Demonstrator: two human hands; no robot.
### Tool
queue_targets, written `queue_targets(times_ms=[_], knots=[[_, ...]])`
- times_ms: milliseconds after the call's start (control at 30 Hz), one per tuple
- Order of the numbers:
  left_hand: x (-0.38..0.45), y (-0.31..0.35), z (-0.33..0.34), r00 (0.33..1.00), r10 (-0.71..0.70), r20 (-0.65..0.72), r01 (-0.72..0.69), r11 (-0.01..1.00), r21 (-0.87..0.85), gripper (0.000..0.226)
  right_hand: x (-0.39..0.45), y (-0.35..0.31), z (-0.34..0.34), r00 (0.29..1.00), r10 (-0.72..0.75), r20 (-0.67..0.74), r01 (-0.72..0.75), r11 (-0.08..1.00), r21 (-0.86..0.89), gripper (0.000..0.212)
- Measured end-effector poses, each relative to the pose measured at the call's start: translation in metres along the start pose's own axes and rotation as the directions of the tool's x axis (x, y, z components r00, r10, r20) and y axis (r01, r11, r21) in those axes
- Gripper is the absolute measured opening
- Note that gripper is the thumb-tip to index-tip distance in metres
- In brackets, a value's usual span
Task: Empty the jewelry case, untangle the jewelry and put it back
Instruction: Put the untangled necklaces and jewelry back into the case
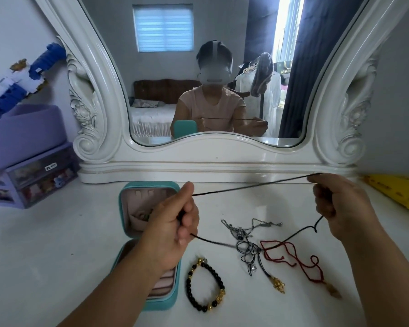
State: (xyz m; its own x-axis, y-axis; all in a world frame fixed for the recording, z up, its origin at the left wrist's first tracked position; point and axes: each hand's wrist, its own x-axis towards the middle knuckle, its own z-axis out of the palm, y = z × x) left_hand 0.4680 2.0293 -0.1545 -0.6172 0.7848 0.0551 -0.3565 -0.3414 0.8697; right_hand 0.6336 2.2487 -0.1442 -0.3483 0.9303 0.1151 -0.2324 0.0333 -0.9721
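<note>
— Two hands up, both busy: your left hand (175,223) and right hand (338,204) each pinch the black cord (250,186), stretched taut between them above the table (57,256).

— And the rest?

— Open teal jewelry case (149,232) under your left wrist; beaded bracelet (204,285), red cord (293,256) and silver chain (248,228) lie beside it.
</note>
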Motion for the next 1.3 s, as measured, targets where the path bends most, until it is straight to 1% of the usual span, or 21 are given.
queue_targets(times_ms=[67, 167, 267, 367, 433, 467, 533, 600, 633, 667, 733, 800, 867, 933, 967, 1033, 1067, 1133, 1200, 1267, 1300], knots=[[0.002, 0.003, -0.005, 0.986, -0.041, 0.162, 0.07, 0.982, -0.174, 0.042, -0.006, -0.003, 0.005, 0.997, 0.02, 0.077, -0.021, 1.0, 0.015, 0.018], [0.002, 0.003, -0.008, 0.959, 0.042, 0.282, 0.025, 0.973, -0.23, 0.035, -0.026, -0.009, 0.02, 0.958, -0.058, 0.28, 0.097, 0.987, -0.126, 0.014], [-0.002, 0.001, -0.002, 0.936, 0.056, 0.347, -0.006, 0.99, -0.141, 0.048, -0.052, -0.011, 0.04, 0.819, -0.1, 0.565, 0.275, 0.932, -0.235, 0.017], [-0.006, -0.005, 0.004, 0.934, 0.034, 0.355, -0.053, 0.998, 0.044, 0.046, -0.073, -0.008, 0.055, 0.637, -0.102, 0.765, 0.339, 0.927, -0.159, 0.013], [-0.009, -0.008, 0.007, 0.941, -0.025, 0.339, -0.052, 0.975, 0.214, 0.038, -0.079, -0.008, 0.06, 0.571, -0.14, 0.809, 0.342, 0.936, -0.079, 0.015], [-0.009, -0.01, 0.008, 0.935, -0.05, 0.35, -0.059, 0.954, 0.294, 0.031, -0.077, -0.007, 0.061, 0.58, -0.169, 0.797, 0.344, 0.938, -0.051, 0.016], [-0.009, -0.01, 0.007, 0.913, -0.114, 0.391, -0.048, 0.924, 0.38, 0.027, -0.072, -0.006, 0.059, 0.69, -0.245, 0.681, 0.402, 0.912, -0.079, 0.013], [-0.01, -0.008, 0.005, 0.887, -0.153, 0.435, 0.001, 0.944, 0.331, 0.029, -0.066, -0.006, 0.057, 0.794, -0.296, 0.531, 0.444, 0.879, -0.176, 0.011], [-0.01, -0.006, 0.004, 0.87, -0.127, 0.476, 0.004, 0.968, 0.251, 0.029, -0.065, -0.005, 0.056, 0.805, -0.298, 0.513, 0.459, 0.861, -0.218, 0.013], [-0.009, -0.004, 0.003, 0.859, -0.07, 0.508, -0.009, 0.989, 0.15, 0.03, -0.066, -0.003, 0.057, 0.795, -0.276, 0.54, 0.468, 0.845, -0.257, 0.016], [-0.008, -0.002, 0.004, 0.882, 0.025, 0.47, -0.044, 0.999, 0.031, 0.033, -0.071, 0.0, 0.06, 0.733, -0.18, 0.656, 0.459, 0.843, -0.282, 0.019], [-0.007, -0.002, 0.006, 0.935, 0.033, 0.353, -0.076, 0.991, 0.11, 0.036, -0.076, 0.001, 0.061, 0.653, -0.121, 0.747, 0.447, 0.858, -0.252, 0.018], [-0.008, -0.006, 0.006, 0.96, 0.009, 0.28, -0.092, 0.954, 0.286, 0.045, -0.077, -0.002, 0.061, 0.622, -0.142, 0.77, 0.432, 0.883, -0.186, 0.017], [-0.01, -0.011, 0.006, 0.95, -0.048, 0.307, -0.095, 0.896, 0.434, 0.053, -0.076, -0.006, 0.059, 0.64, -0.173, 0.749, 0.4, 0.907, -0.133, 0.018], [-0.012, -0.012, 0.007, 0.941, -0.078, 0.328, -0.099, 0.866, 0.491, 0.048, -0.074, -0.007, 0.058, 0.665, -0.174, 0.726, 0.391, 0.91, -0.14, 0.02], [-0.012, -0.011, 0.007, 0.929, -0.115, 0.352, -0.11, 0.822, 0.559, 0.022, -0.072, -0.007, 0.057, 0.729, -0.163, 0.665, 0.364, 0.915, -0.175, 0.025], [-0.012, -0.009, 0.007, 0.918, -0.146, 0.37, -0.091, 0.828, 0.553, 0.014, -0.071, -0.006, 0.057, 0.753, -0.154, 0.64, 0.35, 0.917, -0.191, 0.026], [-0.011, -0.006, 0.003, 0.873, -0.164, 0.46, -0.052, 0.905, 0.423, 0.018, -0.069, -0.003, 0.059, 0.771, -0.145, 0.621, 0.353, 0.908, -0.226, 0.033], [-0.009, -0.003, -0.001, 0.836, -0.103, 0.539, 0.01, 0.985, 0.173, 0.029, -0.069, 0.002, 0.061, 0.758, -0.146, 0.636, 0.376, 0.894, -0.242, 0.038], [-0.007, -0.002, -0.001, 0.873, -0.026, 0.488, -0.001, 0.998, 0.056, 0.043, -0.071, 0.006, 0.062, 0.717, -0.108, 0.689, 0.378, 0.891, -0.253, 0.03], [-0.005, -0.002, 0.0, 0.909, -0.003, 0.418, -0.038, 0.995, 0.09, 0.048, -0.073, 0.008, 0.063, 0.69, -0.076, 0.719, 0.369, 0.892, -0.26, 0.023]])
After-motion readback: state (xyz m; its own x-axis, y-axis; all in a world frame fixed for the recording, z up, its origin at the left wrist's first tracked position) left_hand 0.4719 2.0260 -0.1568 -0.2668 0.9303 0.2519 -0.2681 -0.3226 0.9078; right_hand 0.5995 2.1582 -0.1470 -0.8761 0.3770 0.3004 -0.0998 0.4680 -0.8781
